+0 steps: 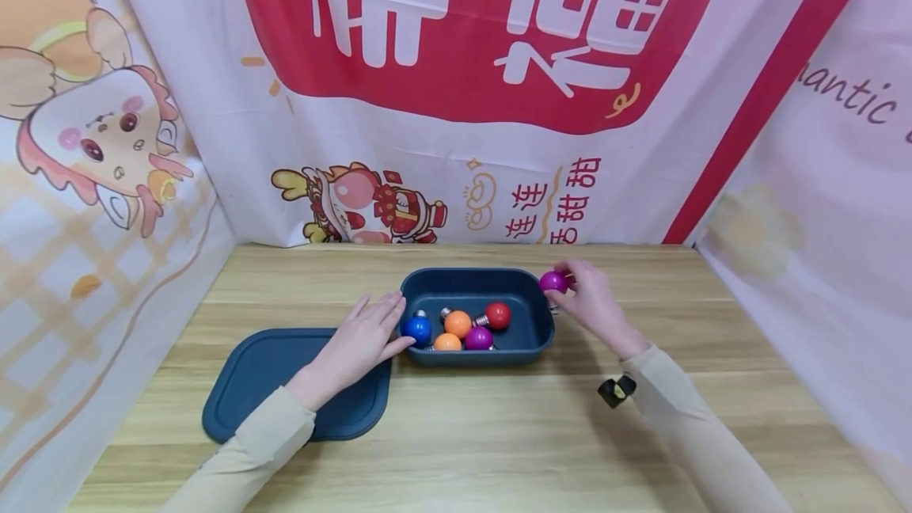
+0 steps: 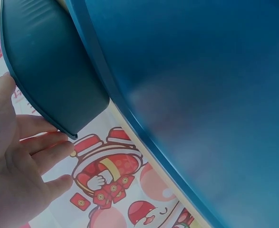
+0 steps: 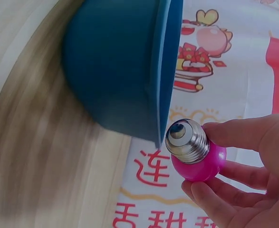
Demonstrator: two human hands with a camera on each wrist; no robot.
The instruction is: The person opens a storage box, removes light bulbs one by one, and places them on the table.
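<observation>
At the right end of the dark blue box, my right hand pinches a magenta light bulb between thumb and fingers. Its silver screw base points toward the camera in the right wrist view, right by the box rim. My left hand rests on the left end of the box, its fingers extended along the rim and the thumb over the front corner. Inside lie a blue bulb, two orange bulbs, a red bulb and a purple bulb, partly hidden by the front wall.
A flat dark blue lid lies on the wooden table to the left, under my left forearm. Printed cloth hangs behind the table and along both sides. A small black device sits at my right wrist.
</observation>
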